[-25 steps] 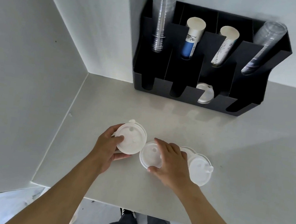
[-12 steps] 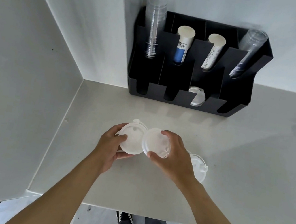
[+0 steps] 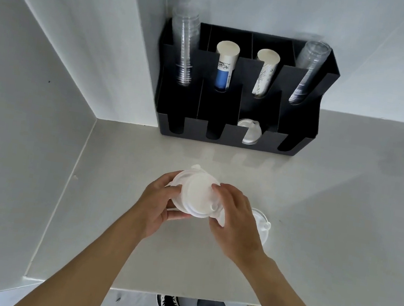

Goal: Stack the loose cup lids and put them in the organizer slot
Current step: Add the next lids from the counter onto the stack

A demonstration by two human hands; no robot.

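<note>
Two white plastic cup lids (image 3: pixel 196 194) overlap above the table, held between both hands. My left hand (image 3: pixel 159 205) grips the lower lid from the left. My right hand (image 3: pixel 235 218) presses the upper lid onto it from the right. Another white lid (image 3: pixel 262 224) lies on the table, partly hidden behind my right hand. The black organizer (image 3: pixel 231 105) stands at the back against the wall. Its third front slot from the left holds white lids (image 3: pixel 249 132).
The organizer's rear slots hold clear cup stacks (image 3: pixel 184 45) at both ends and paper cup stacks (image 3: pixel 225 66) in the middle. White walls close in the left side and back. The table's front edge (image 3: pixel 174 294) is near my body.
My right hand lifted a lid off the table and carried it left onto the lid in my left hand. The view has also drawn closer to the organizer.
</note>
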